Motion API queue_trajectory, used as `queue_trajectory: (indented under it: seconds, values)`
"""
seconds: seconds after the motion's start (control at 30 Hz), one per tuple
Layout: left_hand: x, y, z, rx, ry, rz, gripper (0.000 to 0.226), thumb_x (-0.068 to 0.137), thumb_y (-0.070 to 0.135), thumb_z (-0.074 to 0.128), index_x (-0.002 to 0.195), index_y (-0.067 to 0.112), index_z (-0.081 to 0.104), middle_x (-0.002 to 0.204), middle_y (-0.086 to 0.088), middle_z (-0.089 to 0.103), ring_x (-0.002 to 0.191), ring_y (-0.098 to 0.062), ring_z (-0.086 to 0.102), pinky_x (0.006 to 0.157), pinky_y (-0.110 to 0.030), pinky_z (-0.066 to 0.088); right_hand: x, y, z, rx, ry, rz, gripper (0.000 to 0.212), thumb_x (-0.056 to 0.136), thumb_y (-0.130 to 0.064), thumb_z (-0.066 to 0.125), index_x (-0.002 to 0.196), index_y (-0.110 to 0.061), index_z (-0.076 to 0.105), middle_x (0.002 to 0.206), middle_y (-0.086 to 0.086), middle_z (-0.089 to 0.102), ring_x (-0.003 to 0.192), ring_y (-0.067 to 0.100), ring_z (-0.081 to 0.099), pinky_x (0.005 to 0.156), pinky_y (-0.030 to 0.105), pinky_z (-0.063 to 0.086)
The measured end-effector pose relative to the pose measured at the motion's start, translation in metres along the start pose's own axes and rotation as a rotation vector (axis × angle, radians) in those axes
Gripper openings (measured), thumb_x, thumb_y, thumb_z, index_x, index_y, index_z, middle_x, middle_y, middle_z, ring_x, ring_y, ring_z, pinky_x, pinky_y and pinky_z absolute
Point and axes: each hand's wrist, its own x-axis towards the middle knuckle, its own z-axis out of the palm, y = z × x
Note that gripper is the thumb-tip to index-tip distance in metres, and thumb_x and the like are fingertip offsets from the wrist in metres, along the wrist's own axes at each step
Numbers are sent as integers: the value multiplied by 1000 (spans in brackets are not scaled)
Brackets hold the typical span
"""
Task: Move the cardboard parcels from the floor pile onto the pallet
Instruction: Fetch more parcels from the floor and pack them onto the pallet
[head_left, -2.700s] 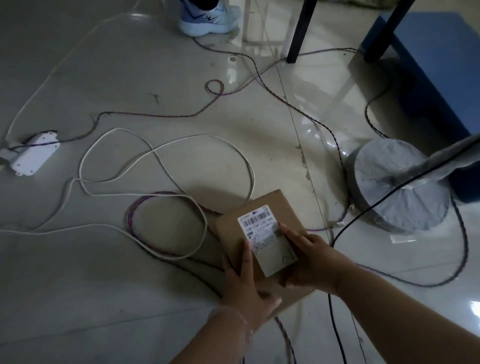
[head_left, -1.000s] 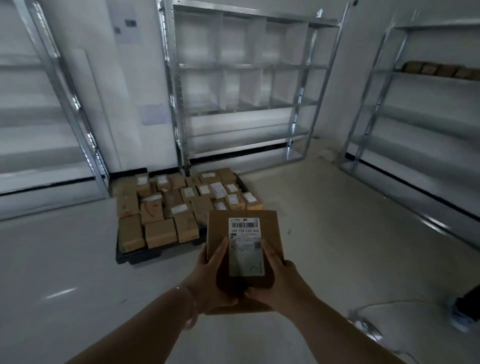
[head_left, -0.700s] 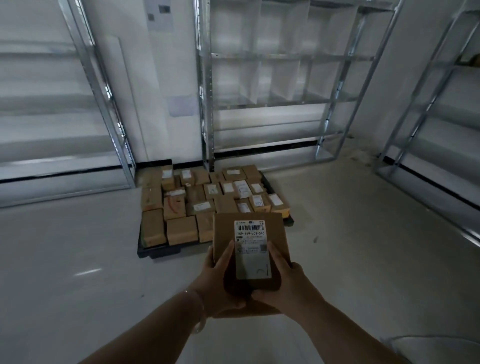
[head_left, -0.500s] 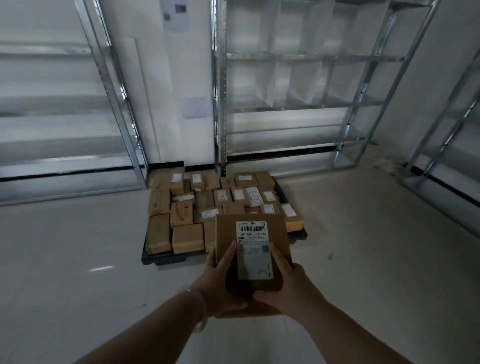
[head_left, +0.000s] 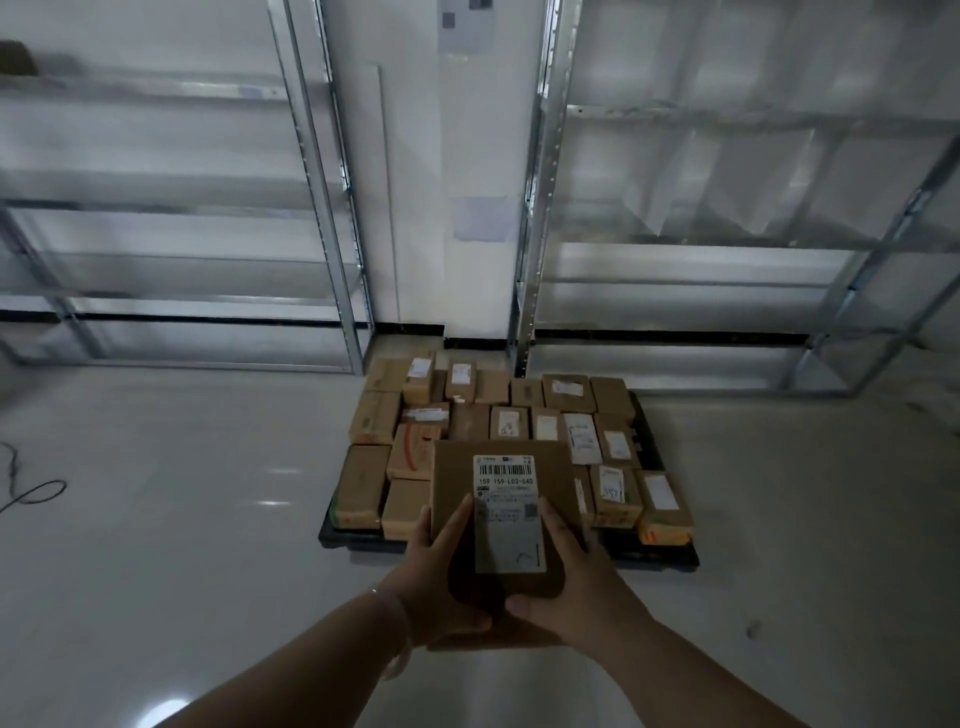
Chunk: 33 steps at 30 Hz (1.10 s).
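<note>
I carry a flat brown cardboard parcel (head_left: 556, 467) with a white barcode label in front of me, label facing up. My left hand (head_left: 441, 577) grips its near left edge, thumb on top. My right hand (head_left: 576, 587) grips the near right edge, thumb beside the label. Straight ahead on the floor lies the black pallet (head_left: 670, 558), covered with several cardboard parcels (head_left: 566, 395) packed side by side. The held parcel hides part of the pallet's front middle.
Tall metal shelving (head_left: 171, 218) stands against the wall at left, and another metal rack (head_left: 737, 208) at right, behind the pallet. A dark cable (head_left: 31, 493) lies on the pale floor at far left.
I picked the parcel up from the cable-strewn floor, turned to face the pallet, and came closer to it; the pallet now looms larger and centred. Both hands keep their grip.
</note>
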Motion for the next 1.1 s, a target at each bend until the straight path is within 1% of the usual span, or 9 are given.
queue_trajectory:
  seconds: [0.1,0.2,0.3,0.43,0.6,0.8,0.9,0.97,1.1]
  values:
    - [39,-15,-27,-15,2,-18,126,74,30,83,133,61,-24,157,6,-28,149,-35,4,118,-48,29,52,-18,-5,-23,-16,-5,120,69,-66,77,144,-63,-16,162,1,-6,150,29,13,119,44,26]
    - [81,-36,-60,-8,-9,-20,126,74,31,82,131,60,-26,158,5,-27,149,-35,3,119,-48,26,104,-41,-2,-29,-26,25,119,68,-68,76,142,-65,-18,159,5,9,146,31,22,116,44,30]
    - [124,-55,-99,15,-41,-6,126,73,32,83,133,60,-25,158,4,-26,149,-36,3,118,-50,28,153,-67,1,-18,-27,79,118,70,-69,74,141,-63,-21,155,6,14,142,30,27,112,43,33]
    - [180,-71,-147,60,-96,37,126,76,33,81,140,55,-25,158,1,-29,149,-36,-3,119,-49,25,209,-98,-5,8,-8,132,117,73,-66,74,144,-60,-20,155,7,15,142,30,26,113,44,34]
    - [242,-82,-174,65,-162,62,124,77,30,80,139,56,-24,157,0,-33,150,-36,-4,119,-48,26,260,-109,-14,35,7,194,117,74,-65,74,146,-59,-19,153,9,21,141,29,32,112,43,38]
    - [310,-96,-182,26,-237,11,124,77,32,80,139,58,-23,157,-2,-33,150,-36,-2,119,-44,26,327,-98,-18,62,-52,236,119,72,-66,75,147,-58,-17,153,6,17,141,27,30,111,40,38]
    - [345,-105,-194,31,-243,-22,123,78,32,79,135,60,-26,156,-2,-34,150,-38,-2,119,-47,26,373,-98,-22,56,-100,236,119,70,-67,75,145,-60,-17,151,5,22,137,26,36,109,39,41]
    - [371,-110,-204,28,-228,-58,124,78,32,80,134,60,-27,156,-2,-34,150,-38,-3,119,-48,25,408,-100,-27,63,-122,220,119,69,-67,76,144,-62,-16,154,4,19,139,26,34,110,38,39]
    - [425,-126,-227,-9,-192,-115,124,76,36,81,131,62,-27,156,1,-34,150,-35,-1,119,-45,26,478,-108,-36,86,-189,189,119,67,-68,78,128,-73,-24,158,1,13,139,23,34,106,33,38]
